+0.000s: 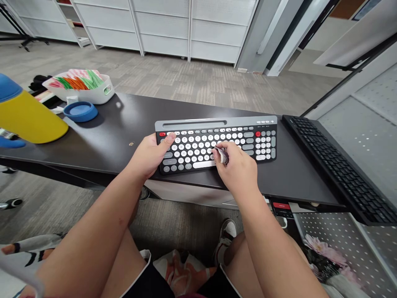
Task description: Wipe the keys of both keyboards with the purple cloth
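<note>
A grey and black keyboard [204,145] with round white and grey keys and red corner keys lies on the dark desk, slightly turned. My left hand [151,153] grips its left end, the thumb on top near the upper left keys and the other fingers hidden beneath or behind the edge. My right hand [237,165] is closed around a small bunched cloth [222,156] with a zigzag edge, held over the middle of the keys. The hand hides some of the keys to the right of the space bar.
A second, black keyboard [344,165] lies along the desk's right side. At the left are a yellow container with a blue top [29,114], a blue round lid [80,111] and a white basket [93,93] of colourful items. Beyond the dark desk [124,124] stand white cabinets [164,29].
</note>
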Demonstrator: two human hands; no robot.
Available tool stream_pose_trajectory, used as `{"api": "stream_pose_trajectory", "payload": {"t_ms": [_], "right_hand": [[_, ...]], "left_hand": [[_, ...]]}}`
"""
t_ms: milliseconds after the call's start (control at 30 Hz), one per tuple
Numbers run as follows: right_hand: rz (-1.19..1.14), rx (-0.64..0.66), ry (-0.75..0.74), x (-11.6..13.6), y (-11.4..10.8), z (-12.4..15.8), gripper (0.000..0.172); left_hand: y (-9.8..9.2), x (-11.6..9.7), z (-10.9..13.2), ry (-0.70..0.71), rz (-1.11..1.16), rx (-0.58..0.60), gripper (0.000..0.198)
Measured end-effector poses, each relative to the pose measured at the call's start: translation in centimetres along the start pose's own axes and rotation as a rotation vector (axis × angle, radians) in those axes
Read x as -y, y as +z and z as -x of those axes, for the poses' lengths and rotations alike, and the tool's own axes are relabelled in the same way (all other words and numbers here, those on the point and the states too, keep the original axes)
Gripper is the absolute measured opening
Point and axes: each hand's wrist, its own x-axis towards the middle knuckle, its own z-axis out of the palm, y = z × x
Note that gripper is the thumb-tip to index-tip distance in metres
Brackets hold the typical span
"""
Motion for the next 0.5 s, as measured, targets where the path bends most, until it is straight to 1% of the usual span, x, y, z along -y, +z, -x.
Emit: {"api": "stream_pose_trajectory", "payload": {"t_ms": [100, 167, 333, 500], "right_hand": [[-0.01, -0.02, 0.043, -0.17, 0.12, 0.07, 0.025], [-0.038, -0.033, 0.04, -0.34, 0.12, 0.1, 0.024], [-0.069, -0.066, -0.039, -0.53, 0.07, 0.11, 0.016], [-0.051, -0.047, -0.073, -0.39, -0.02, 0.05, 0.021]], "left_hand": [[-0.05, 0.03, -0.02, 0.012, 0.001, -0.002, 0.05], [-0.07, 0.01, -0.03, 0.012, -0.006, -0.005, 0.051], [0.03, -0.09, 0.02, -0.001, -0.002, -0.008, 0.054], [0.08, -0.17, 0.08, -0.001, 0.004, -0.005, 0.053]]}}
